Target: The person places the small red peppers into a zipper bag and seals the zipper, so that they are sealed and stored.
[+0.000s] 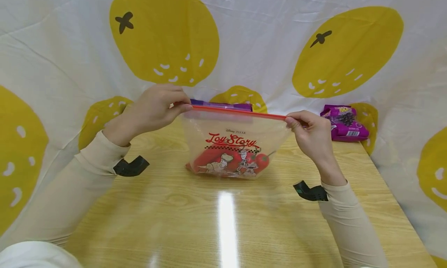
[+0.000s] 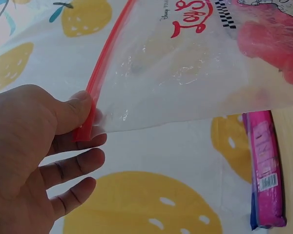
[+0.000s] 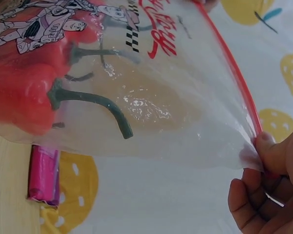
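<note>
A translucent zip bag [image 1: 234,126] with a red zip strip and "Toy Story" print is stretched between my two hands. My left hand [image 1: 153,107] pinches the strip's left end between thumb and index finger; its other fingers are spread loosely in the left wrist view. At the opposite end, my right hand [image 1: 312,134] pinches the strip's corner. Inside the bag lie several red peppers [image 3: 27,95] with long green stems, showing through the plastic. The strip [image 2: 105,61] runs taut, and the bag's bottom is at the wooden table.
A purple packet [image 1: 343,122] lies at the table's back right corner. Another purple packet [image 1: 230,106] is partly hidden behind the bag. The wooden table [image 1: 167,217] meets a white cloth [image 1: 258,35] printed with yellow fruit behind and at the sides.
</note>
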`<control>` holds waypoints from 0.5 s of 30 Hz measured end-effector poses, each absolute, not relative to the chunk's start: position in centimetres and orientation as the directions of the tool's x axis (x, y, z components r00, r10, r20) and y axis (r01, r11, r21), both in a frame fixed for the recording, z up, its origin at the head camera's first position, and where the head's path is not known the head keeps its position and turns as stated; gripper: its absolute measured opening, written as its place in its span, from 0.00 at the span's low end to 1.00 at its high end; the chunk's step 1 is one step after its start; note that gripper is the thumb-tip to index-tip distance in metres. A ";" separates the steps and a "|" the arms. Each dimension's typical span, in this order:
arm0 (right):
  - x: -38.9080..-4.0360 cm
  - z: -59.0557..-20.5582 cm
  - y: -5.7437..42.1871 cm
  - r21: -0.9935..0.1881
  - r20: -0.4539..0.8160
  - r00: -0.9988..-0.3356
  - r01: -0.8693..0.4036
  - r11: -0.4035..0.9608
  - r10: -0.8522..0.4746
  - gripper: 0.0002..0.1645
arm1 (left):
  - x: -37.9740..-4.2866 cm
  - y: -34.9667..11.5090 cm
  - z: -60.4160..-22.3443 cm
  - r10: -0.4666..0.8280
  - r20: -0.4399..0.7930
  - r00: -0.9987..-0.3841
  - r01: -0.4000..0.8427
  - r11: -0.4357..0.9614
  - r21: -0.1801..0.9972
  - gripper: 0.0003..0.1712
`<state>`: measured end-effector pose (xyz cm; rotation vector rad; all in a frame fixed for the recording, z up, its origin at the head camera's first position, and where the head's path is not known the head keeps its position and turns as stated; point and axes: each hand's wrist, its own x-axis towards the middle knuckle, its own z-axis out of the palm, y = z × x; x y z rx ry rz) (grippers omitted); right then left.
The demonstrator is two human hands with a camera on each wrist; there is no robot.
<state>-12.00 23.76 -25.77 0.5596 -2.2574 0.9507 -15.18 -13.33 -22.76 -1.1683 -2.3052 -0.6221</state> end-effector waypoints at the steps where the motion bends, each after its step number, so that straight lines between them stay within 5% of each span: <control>1: -12.0 -25.7 23.7 -0.482 0.681 -0.718 -0.589 0.649 -0.145 0.04 | -15.1 -13.5 -22.7 0.612 0.593 -0.524 0.827 0.532 0.181 0.04; 11: -12.2 -25.3 23.5 -0.451 0.685 -0.708 -0.598 0.663 -0.173 0.04 | -15.1 -14.2 -22.9 0.606 0.577 -0.547 0.816 0.540 0.206 0.04; 15: -12.2 -25.1 23.2 -0.308 0.727 -0.647 -0.607 0.733 -0.230 0.09 | -15.1 -14.1 -23.1 0.599 0.571 -0.562 0.809 0.539 0.232 0.05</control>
